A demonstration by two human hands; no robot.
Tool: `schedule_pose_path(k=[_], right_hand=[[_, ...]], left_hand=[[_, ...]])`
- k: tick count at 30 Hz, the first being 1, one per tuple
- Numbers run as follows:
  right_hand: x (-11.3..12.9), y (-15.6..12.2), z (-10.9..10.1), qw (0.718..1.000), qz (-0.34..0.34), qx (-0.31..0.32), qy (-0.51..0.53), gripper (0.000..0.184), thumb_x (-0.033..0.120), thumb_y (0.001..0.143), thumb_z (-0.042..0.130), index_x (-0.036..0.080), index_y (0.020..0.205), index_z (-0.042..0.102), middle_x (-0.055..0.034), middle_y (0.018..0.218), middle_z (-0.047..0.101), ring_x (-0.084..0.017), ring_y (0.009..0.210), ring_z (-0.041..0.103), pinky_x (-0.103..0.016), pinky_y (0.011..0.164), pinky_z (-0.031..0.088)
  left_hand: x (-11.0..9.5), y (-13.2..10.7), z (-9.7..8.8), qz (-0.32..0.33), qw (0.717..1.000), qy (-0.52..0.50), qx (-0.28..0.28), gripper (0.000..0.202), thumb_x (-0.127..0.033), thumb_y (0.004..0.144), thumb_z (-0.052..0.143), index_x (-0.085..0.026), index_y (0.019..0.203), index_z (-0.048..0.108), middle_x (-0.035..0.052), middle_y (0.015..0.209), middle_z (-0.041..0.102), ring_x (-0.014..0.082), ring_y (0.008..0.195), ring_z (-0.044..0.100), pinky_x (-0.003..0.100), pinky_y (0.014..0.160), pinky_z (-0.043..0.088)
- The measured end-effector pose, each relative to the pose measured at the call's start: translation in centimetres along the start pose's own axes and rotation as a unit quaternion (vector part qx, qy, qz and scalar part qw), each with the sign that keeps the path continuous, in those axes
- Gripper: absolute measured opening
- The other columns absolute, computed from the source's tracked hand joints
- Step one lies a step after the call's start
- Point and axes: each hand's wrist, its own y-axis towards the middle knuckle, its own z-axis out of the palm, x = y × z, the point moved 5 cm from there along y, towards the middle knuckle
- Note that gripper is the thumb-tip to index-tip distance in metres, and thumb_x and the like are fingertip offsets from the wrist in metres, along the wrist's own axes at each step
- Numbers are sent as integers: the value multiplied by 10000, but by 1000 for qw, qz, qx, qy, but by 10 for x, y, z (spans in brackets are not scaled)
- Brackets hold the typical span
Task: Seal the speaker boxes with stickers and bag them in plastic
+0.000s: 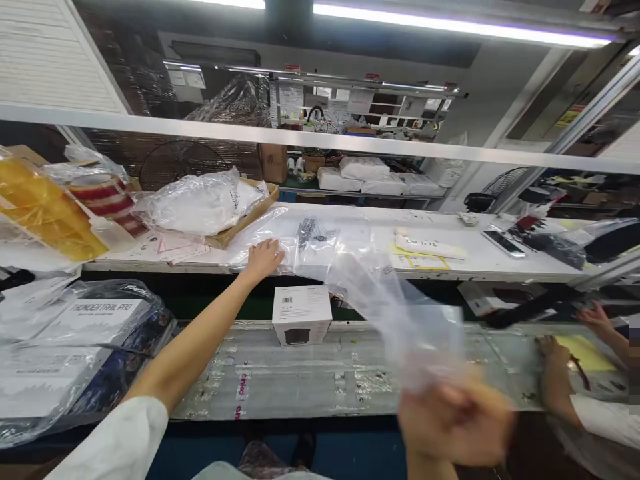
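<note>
My left hand (264, 258) reaches across to the far white shelf (500, 263) and rests, fingers flat, on a stack of clear plastic bags (320, 243). My right hand (453, 417), blurred by motion low in view, is closed on one clear plastic bag (400, 313) that trails up toward the stack. A small white box (301, 314) with a dark picture on its front stands on the taped grey work surface (300, 373) between my arms.
Packaged goods in plastic (75, 347) lie at my left. A cardboard tray with a white bagged item (200, 203) sits on the shelf, with yellow film (45, 210) further left. Another person's hands (565, 373) work at the right by a yellow sheet (587, 352). A phone (503, 243) lies on the shelf.
</note>
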Motion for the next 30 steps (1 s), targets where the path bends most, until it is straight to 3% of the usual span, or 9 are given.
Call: schedule_pose_path(k=[4, 8, 11, 17, 18, 22, 24, 27, 30], right_hand=[[39, -64, 34, 986, -120, 108, 35, 66, 265, 1035, 588, 255, 1026, 653, -11, 726, 750, -186, 625, 722, -303, 582, 563], [34, -128, 78, 980, -26, 193, 43, 78, 261, 1020, 607, 255, 953, 645, 14, 714, 742, -166, 598, 705, -286, 589, 533], [12, -159, 99, 949, 105, 288, 78, 154, 248, 1002, 557, 237, 950, 702, -32, 835, 785, -210, 769, 762, -315, 714, 591], [-1, -136, 76, 672, 358, 602, 240, 359, 343, 936, 713, 233, 1276, 741, -87, 1166, 794, -258, 1040, 777, -364, 902, 629], [-1, -117, 66, 678, 346, 602, 241, 298, 354, 959, 693, 252, 1229, 767, -65, 1088, 808, -236, 966, 786, -342, 859, 631], [-15, -46, 38, 895, 188, 394, 89, 524, 393, 835, 842, 280, 1326, 702, -82, 1230, 749, -260, 1111, 713, -395, 975, 580], [-27, -45, 45, 889, 159, 428, 27, 697, 424, 784, 881, 276, 1418, 632, -83, 1236, 735, -266, 1106, 695, -405, 958, 573], [-51, -56, 56, 825, 203, 527, -8, 233, 433, 947, 707, 224, 1024, 775, -2, 783, 721, -176, 725, 660, -291, 683, 528], [-70, -44, 51, 821, 203, 533, -23, 252, 431, 956, 686, 201, 876, 754, -28, 865, 742, -165, 745, 649, -266, 651, 482]], left_hand=[[-23, -81, -37, -2, 961, -263, -81, 436, -507, 1007, 492, -187, 1235, 680, 173, 1366, 649, 332, 1316, 570, 500, 1146, 417], [-71, -217, -17, 38, 771, -516, 372, 673, -761, 896, 560, -219, 1278, 676, 124, 1197, 718, 303, 1077, 679, 405, 916, 552], [-83, -277, -4, -7, 738, -498, 455, 623, -607, 762, 837, -214, 1226, 704, 73, 1135, 743, 274, 1048, 669, 346, 919, 532], [-64, -275, 23, -122, 774, -541, 306, 458, -596, 943, 647, -160, 875, 768, 90, 899, 771, 230, 888, 697, 321, 846, 557], [-62, -272, 25, -148, 768, -558, 276, 461, -605, 925, 665, -160, 858, 763, 84, 842, 760, 219, 815, 694, 315, 778, 565], [-70, -259, 22, -163, 756, -592, 229, 394, -553, 827, 791, -166, 897, 760, 62, 785, 723, 184, 672, 641, 271, 565, 502], [-80, -249, 14, -110, 785, -575, 202, 303, -468, 815, 824, -178, 863, 750, 63, 843, 725, 186, 755, 647, 274, 645, 516], [-87, -233, 5, -60, 831, -529, 161, 248, -402, 811, 833, -191, 827, 704, 52, 882, 714, 193, 844, 645, 285, 762, 511], [-82, -221, 5, -57, 861, -478, 166, 275, -417, 807, 838, -195, 836, 679, 51, 903, 727, 195, 841, 649, 280, 754, 496]])
